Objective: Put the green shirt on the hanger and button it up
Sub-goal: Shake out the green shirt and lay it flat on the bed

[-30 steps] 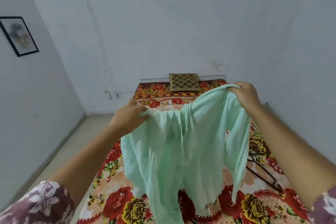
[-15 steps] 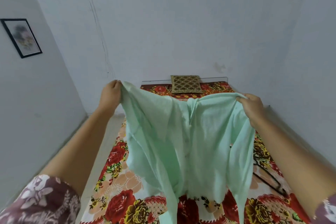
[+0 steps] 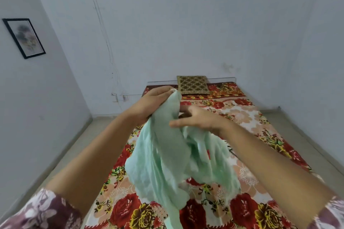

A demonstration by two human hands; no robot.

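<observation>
I hold the green shirt (image 3: pixel 167 158) bunched in the air above the bed (image 3: pixel 247 122), its pale fabric hanging in loose folds from the centre of the frame down toward 6 o'clock. My left hand (image 3: pixel 149 106), at about 11 o'clock from the shirt's middle, is clenched around the top of the cloth, a fold rising past my fingertips. My right hand (image 3: pixel 197 119), just beside it toward 3 o'clock, rests against the gathered fabric with fingers spread and thumb stretched toward the left; whether it actually pinches the cloth I cannot tell. The two hands are near each other, the shirt's upper part between them. A thin dark line shows on the bedspread at 3 o'clock of the shirt, by my right forearm, too hidden to identify. A gold patterned cushion (image 3: pixel 192 84) lies at the head of the bed at 12 o'clock, against the white wall. A framed picture (image 3: pixel 24 38) hangs on the side wall at 10 o'clock. My floral sleeves (image 3: pixel 41 212) fill the lower corners.
</observation>
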